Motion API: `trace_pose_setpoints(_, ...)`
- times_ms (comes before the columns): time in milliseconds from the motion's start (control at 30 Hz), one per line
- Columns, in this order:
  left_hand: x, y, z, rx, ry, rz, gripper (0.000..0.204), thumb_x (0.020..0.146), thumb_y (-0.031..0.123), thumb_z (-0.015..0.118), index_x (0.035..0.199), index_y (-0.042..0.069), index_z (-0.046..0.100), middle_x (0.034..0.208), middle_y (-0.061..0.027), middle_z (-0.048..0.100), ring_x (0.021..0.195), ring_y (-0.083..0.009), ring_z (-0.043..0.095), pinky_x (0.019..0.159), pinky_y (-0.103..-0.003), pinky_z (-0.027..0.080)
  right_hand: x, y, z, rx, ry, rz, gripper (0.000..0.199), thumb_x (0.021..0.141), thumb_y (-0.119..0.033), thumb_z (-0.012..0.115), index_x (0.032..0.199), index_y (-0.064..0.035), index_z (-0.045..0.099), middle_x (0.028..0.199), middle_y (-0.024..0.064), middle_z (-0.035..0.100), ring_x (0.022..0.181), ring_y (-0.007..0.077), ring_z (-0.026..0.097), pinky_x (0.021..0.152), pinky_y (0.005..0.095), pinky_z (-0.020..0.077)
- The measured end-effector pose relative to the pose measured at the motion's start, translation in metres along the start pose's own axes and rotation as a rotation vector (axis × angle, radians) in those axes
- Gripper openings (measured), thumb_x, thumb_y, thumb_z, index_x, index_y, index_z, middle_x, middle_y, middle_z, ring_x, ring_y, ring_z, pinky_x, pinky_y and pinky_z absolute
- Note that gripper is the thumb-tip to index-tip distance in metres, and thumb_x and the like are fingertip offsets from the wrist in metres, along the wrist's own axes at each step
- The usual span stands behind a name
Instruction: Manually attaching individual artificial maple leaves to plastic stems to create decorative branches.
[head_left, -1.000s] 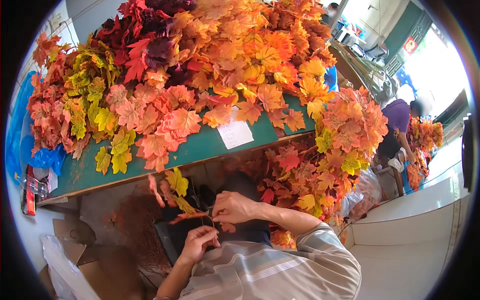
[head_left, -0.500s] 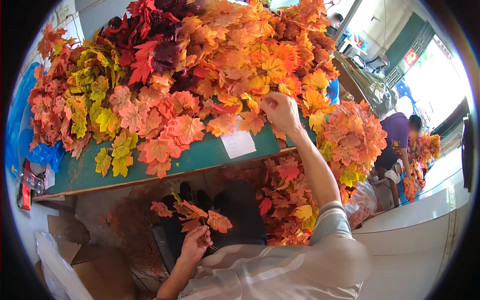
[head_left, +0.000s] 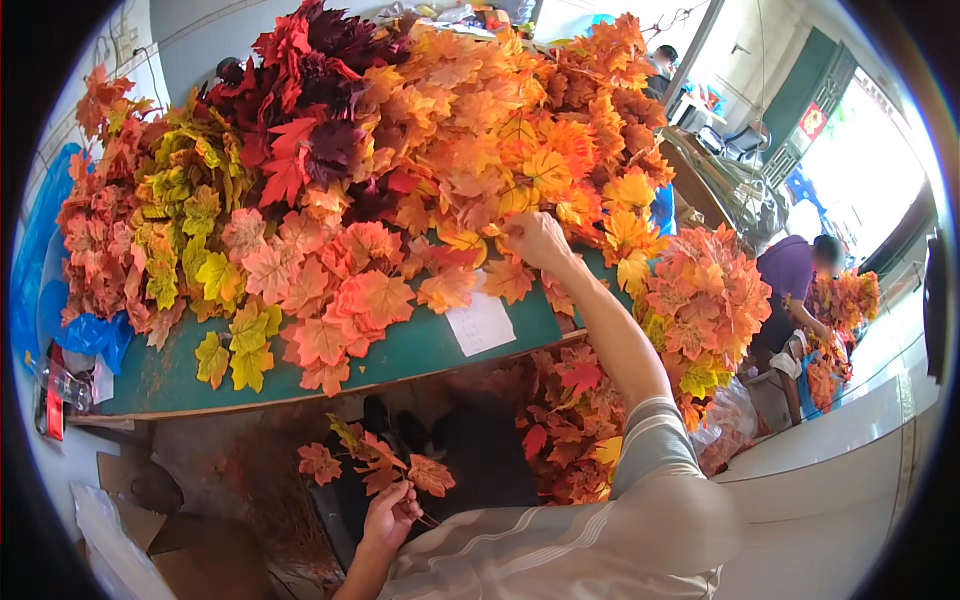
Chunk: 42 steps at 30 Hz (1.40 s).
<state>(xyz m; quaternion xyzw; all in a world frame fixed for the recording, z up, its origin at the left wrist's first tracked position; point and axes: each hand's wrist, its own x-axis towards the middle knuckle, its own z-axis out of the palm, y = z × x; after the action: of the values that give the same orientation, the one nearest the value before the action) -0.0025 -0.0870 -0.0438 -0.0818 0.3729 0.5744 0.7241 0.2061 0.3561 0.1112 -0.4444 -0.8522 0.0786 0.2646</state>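
Low in front of my body, my left hand is closed round the thin stems of a sprig of artificial maple leaves, orange-red with a little yellow-green. My right hand reaches over the green tabletop to the front of the heaped orange maple leaves. Its fingers are bent together against yellow-orange leaves there, and whatever is between them is hidden. Just in front of that hand, an orange leaf overlaps a white paper slip.
Pink-orange leaves and yellow-green ones reach the table's front edge. More leaf bunches hang below, right of my lap. Cardboard boxes stand lower left. Another person in purple bends over leaves at the right.
The view has tilted, so the scene sits lower in the picture. My right hand has shifted slightly left along the pile's front. My left hand keeps its hold on the sprig.
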Motion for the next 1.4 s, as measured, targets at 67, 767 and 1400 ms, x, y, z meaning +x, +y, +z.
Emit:
trace_pose_setpoints(67, 0.002, 0.003, 0.002, -0.007, -0.006, 0.004, 0.012, 0.093, 0.013, 0.056, 0.095, 0.002, 0.061, 0.077, -0.0049, 0.061, 0.062, -0.0155, 0.059, 0.059, -0.032, 0.05, 0.007, -0.004, -0.015, 0.021, 0.034, 0.03, 0.018, 0.074, -0.017, 0.064, 0.088, -0.0076, 0.071, 0.075, 0.0152, 0.067, 0.073, 0.0323, 0.066, 0.066, 0.0397, 0.052)
trace_pose_setpoints(767, 0.009, 0.007, 0.003, -0.015, -0.029, 0.047, 0.013, 0.092, 0.012, 0.056, 0.099, 0.002, 0.061, 0.079, -0.0052, 0.062, 0.064, -0.0163, 0.061, 0.062, -0.033, 0.053, 0.052, 0.009, -0.069, -0.146, 0.264, -0.194, 0.013, 0.077, -0.016, 0.066, 0.083, -0.0068, 0.073, 0.084, 0.0132, 0.068, 0.078, 0.0295, 0.064, 0.069, 0.0395, 0.0513)
trace_pose_setpoints(1400, -0.008, 0.008, 0.02, 0.006, -0.063, 0.189, 0.018, 0.093, 0.012, 0.056, 0.108, 0.002, 0.06, 0.083, -0.004, 0.061, 0.066, -0.0147, 0.06, 0.065, -0.031, 0.053, 0.004, -0.025, -0.126, 0.827, 0.319, 0.103, 0.016, 0.081, -0.013, 0.067, 0.077, 0.0029, 0.066, 0.09, 0.0088, 0.07, 0.077, 0.0119, 0.062, 0.073, 0.0264, 0.0472)
